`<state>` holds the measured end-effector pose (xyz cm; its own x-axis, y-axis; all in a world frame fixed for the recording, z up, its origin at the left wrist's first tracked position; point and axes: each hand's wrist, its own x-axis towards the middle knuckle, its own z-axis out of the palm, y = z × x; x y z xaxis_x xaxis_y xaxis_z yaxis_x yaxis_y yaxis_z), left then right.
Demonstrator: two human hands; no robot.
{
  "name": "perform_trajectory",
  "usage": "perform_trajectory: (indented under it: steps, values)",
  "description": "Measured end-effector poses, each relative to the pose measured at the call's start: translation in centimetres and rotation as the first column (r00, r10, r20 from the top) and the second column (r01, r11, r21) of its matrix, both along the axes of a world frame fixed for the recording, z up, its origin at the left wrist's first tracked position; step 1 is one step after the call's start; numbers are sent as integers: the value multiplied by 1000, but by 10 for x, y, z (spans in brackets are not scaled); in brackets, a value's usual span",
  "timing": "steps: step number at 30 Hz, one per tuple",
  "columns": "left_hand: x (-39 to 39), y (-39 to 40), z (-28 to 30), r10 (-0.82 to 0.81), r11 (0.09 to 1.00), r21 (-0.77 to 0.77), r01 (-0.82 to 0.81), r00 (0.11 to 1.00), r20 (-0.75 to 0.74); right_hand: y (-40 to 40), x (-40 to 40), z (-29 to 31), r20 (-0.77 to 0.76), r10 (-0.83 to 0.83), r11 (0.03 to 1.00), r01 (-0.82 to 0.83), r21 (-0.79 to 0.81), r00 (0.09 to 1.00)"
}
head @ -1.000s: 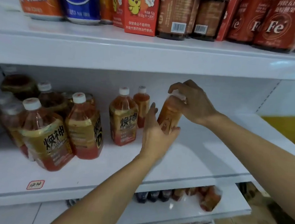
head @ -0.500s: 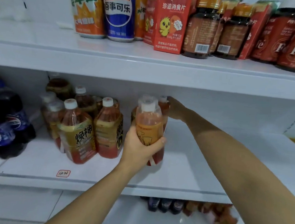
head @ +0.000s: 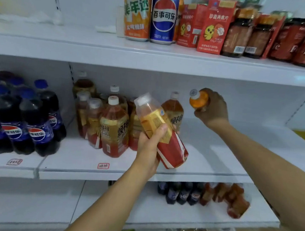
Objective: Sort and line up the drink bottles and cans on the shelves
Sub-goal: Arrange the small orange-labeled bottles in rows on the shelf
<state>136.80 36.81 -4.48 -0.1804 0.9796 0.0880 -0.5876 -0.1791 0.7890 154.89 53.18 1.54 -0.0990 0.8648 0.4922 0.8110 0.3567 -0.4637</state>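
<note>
Head view: bottle [head: 162,132] tilted, cap up-left.

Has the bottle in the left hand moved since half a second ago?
Yes. The bottle in the left hand now tilts with its top leftward; earlier it stood upright before the tea bottles.

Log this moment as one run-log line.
left hand: grips tilted orange-and-red bottle | right hand: grips small orange bottle, lifted | middle shelf: tea bottles grouped beside cola bottles

White middle shelf [head: 209,157], tea bottles [head: 113,130], cola bottles [head: 23,122] standing on it
</note>
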Motion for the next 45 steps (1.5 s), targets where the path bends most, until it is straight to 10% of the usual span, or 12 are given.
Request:
perform_trajectory:
  steps: [10,22,32,45]
  values:
    - [-168,-156,34,-223,943,286,170,961,164,-165,-171,29,301,208,957,-258,136,931]
    - [-464,-380,59,389,868,284,-406,914,118,-306,-581,11,400,667,639,-759,126,628]
    - [-686,-447,42,677,706,242,-665,735,44,-358,-862,7,95,903,417,-908,49,420]
    - [-935,-435,27,827,556,7,-831,552,-111,-392,-1099,-16,-530,761,398,-914,-74,374]
